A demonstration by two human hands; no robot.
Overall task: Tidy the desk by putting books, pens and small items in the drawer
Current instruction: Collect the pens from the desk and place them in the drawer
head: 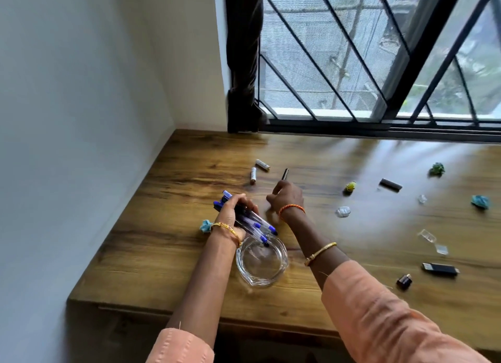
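My left hand (235, 209) is closed around a bundle of several blue-capped pens (256, 226), held low over the wooden desk (189, 243) just beyond a clear glass bowl (261, 265). My right hand (288, 197) reaches forward at desk level, its fingers curled around the near end of a dark pen (285, 174) that sticks out beyond the fingertips. Two white batteries (262, 165) (253, 175) lie just left of that pen. No drawer is visible.
Small items lie scattered to the right: crumpled paper balls (436, 169) (480, 201) (350, 186), a dark bar (390, 185), clear plastic pieces (343, 211), a black USB stick (440, 269) and a small dark cap (404, 281). A blue paper ball (205, 225) sits by my left wrist. A barred window (379, 64) backs the desk.
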